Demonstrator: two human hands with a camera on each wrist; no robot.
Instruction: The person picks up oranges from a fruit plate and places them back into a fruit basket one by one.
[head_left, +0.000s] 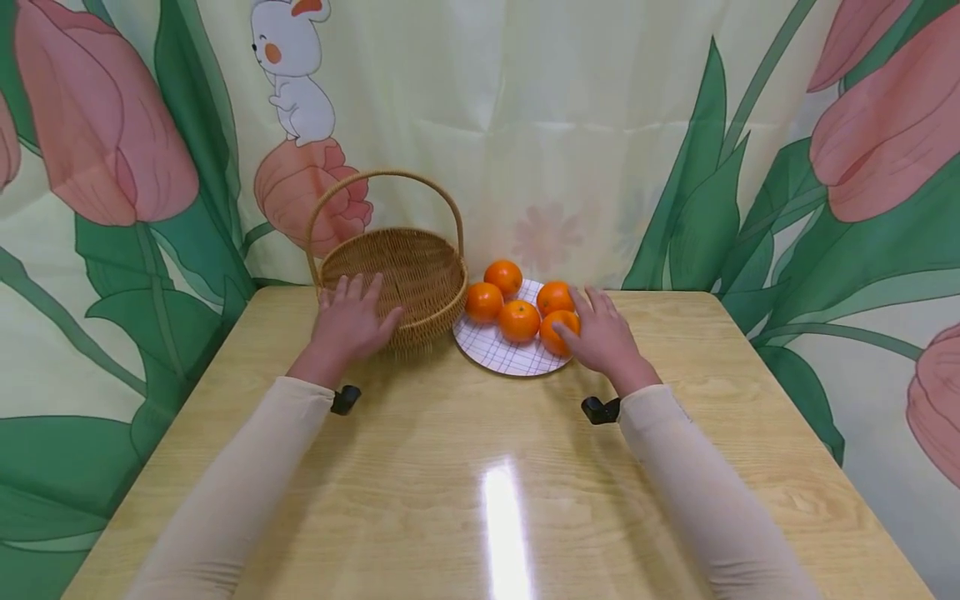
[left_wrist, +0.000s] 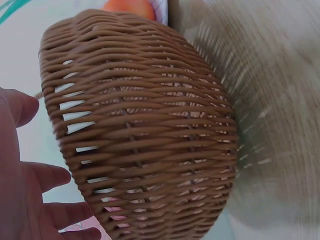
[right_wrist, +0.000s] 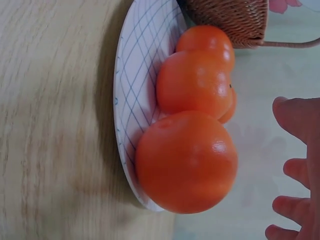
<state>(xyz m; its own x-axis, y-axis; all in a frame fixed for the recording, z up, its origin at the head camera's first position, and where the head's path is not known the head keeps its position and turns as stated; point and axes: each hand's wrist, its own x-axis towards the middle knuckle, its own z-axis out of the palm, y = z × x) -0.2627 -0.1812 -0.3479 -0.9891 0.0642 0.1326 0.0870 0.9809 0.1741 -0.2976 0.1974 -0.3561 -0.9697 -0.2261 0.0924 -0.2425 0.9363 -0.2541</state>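
A brown wicker basket [head_left: 427, 287] with a tall arched handle stands at the back left of the table. Over its near rim hovers my left hand [head_left: 351, 321], fingers spread; the left wrist view shows the basket's woven side [left_wrist: 150, 130] beside those fingers. To the basket's right, several oranges [head_left: 519, 321] sit on a white plate [head_left: 495, 354] with a blue check pattern. My right hand [head_left: 603, 337] reaches over the plate's right edge, fingers loosely spread above the nearest orange [right_wrist: 187, 162]. In the right wrist view the fingertips are apart from that orange.
A light wooden table [head_left: 420, 492] spreads out in front, with a bright light reflection near its middle. Behind it hangs a curtain [head_left: 570, 125] printed with tulips and a white rabbit. The basket's right side stands close against the plate's left edge.
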